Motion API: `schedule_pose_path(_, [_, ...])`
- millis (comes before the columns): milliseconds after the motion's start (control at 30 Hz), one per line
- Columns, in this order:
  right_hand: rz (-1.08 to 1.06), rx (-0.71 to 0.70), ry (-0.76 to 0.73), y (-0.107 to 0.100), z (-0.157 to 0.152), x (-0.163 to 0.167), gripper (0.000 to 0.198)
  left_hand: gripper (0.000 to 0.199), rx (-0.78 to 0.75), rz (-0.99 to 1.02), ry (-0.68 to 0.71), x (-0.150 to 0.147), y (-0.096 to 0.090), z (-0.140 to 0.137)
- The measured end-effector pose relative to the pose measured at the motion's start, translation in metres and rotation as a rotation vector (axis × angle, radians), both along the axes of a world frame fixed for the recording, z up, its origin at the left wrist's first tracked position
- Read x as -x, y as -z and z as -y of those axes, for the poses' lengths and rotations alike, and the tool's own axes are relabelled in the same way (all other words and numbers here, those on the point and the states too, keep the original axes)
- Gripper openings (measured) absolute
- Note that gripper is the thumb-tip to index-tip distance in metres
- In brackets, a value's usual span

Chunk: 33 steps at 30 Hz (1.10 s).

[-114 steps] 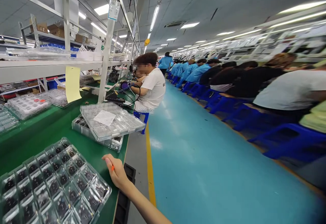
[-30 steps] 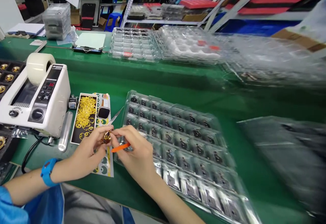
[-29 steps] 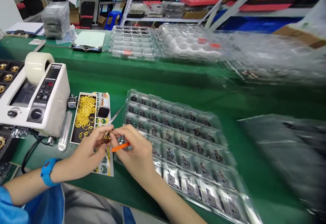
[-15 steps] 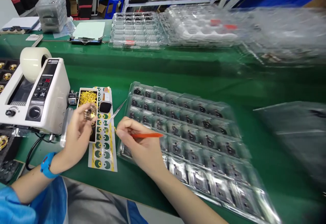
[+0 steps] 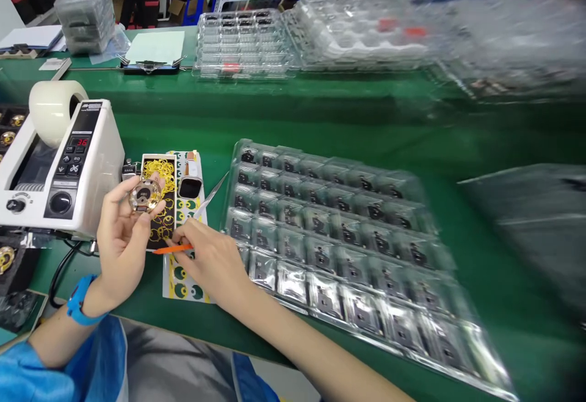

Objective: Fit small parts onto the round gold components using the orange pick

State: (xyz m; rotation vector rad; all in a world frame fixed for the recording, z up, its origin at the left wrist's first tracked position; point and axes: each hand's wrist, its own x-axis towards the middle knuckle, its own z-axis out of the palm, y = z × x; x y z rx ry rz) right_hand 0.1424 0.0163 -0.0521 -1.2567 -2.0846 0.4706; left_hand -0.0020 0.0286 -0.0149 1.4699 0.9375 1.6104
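Observation:
My left hand (image 5: 119, 240) holds a small round clear part with a gold and dark centre (image 5: 143, 195) up between its fingertips. It hovers over a black tray of yellow rings (image 5: 160, 173). My right hand (image 5: 211, 263) grips a thin orange stick (image 5: 171, 249), whose tip points left over a white sticker sheet with green and yellow dots (image 5: 183, 277). A small smartwatch body (image 5: 189, 186) lies on that sheet, with metal tweezers (image 5: 211, 193) beside it.
A white tape dispenser (image 5: 61, 167) with a tape roll stands at the left. A clear blister tray of dark parts (image 5: 339, 243) fills the middle of the green bench (image 5: 320, 115). More clear trays (image 5: 242, 45) and a clipboard (image 5: 153, 51) lie at the back.
My left hand has turned the round part face-up and lifted it slightly. My right hand has swung the orange stick from pointing right to pointing left over the sticker sheet. The view has tilted down.

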Motion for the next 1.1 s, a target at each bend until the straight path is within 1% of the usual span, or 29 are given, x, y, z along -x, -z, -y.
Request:
schedule_pose_path(67, [0.031,-0.052,-0.041,-0.005,0.003,-0.004,0.020,0.035,0.025,0.002,0.018,0.000,0.000,0.000])
schedule_pose_path(133, [0.050,-0.142,-0.052,-0.010,0.003,-0.018,0.026,0.033,0.054,-0.003,0.025,0.000,-0.001,0.000])
schedule_pose_path(200, [0.064,-0.234,0.020,-0.013,0.000,-0.046,0.025,0.031,0.096,0.002,0.027,0.001,-0.002,0.000])
schedule_pose_path(267, [0.112,-0.267,0.182,-0.013,-0.010,-0.085,0.020,0.029,0.140,0.021,0.020,0.003,-0.002,0.000])
schedule_pose_path(300, [0.172,-0.257,0.284,-0.012,-0.016,-0.107,0.019,0.028,0.160,0.031,0.015,0.003,-0.003,0.001])
schedule_pose_path(333, [0.256,-0.216,0.400,-0.011,-0.023,-0.130,0.021,0.028,0.177,0.038,0.008,0.004,-0.003,0.002])
schedule_pose_path(367, [0.354,-0.125,0.509,-0.010,-0.031,-0.152,0.023,0.027,0.197,0.037,0.006,0.005,-0.002,0.003])
schedule_pose_path(400, [0.438,-0.027,0.587,-0.010,-0.038,-0.173,0.026,0.027,0.217,0.032,0.007,0.006,-0.002,0.004])
schedule_pose_path(467, [0.502,0.066,0.627,-0.014,-0.051,-0.207,0.026,0.028,0.248,0.007,0.007,0.008,-0.001,0.005])
schedule_pose_path(500, [0.521,0.102,0.616,-0.017,-0.055,-0.220,0.024,0.028,0.258,-0.008,-0.001,0.008,0.000,0.005])
schedule_pose_path(567, [0.554,0.170,0.577,-0.023,-0.062,-0.235,0.017,0.029,0.267,-0.033,-0.031,0.010,0.000,0.004])
schedule_pose_path(633, [0.594,0.249,0.563,-0.025,-0.064,-0.238,0.008,0.031,0.278,-0.048,-0.067,0.012,0.000,0.003])
schedule_pose_path(733, [0.626,0.339,0.600,-0.020,-0.064,-0.230,0.010,0.035,0.310,-0.050,-0.097,0.015,0.001,0.001])
schedule_pose_path(833, [0.603,0.386,0.675,-0.013,-0.064,-0.222,0.011,0.038,0.324,-0.063,-0.104,0.015,0.003,0.002])
schedule_pose_path(900, [0.547,0.411,0.721,-0.014,-0.066,-0.221,0.010,0.037,0.307,-0.080,-0.101,0.013,0.005,0.002])
schedule_pose_path(967, [0.452,0.430,0.736,-0.021,-0.066,-0.220,0.014,0.033,0.263,-0.074,-0.090,0.010,0.005,0.002])
schedule_pose_path(1033, [0.341,0.428,0.719,-0.030,-0.062,-0.213,0.018,0.031,0.225,-0.044,-0.056,0.007,0.004,0.001])
schedule_pose_path(1100, [0.189,0.395,0.657,-0.039,-0.054,-0.192,0.019,0.031,0.233,-0.023,0.013,0.004,0.003,0.000])
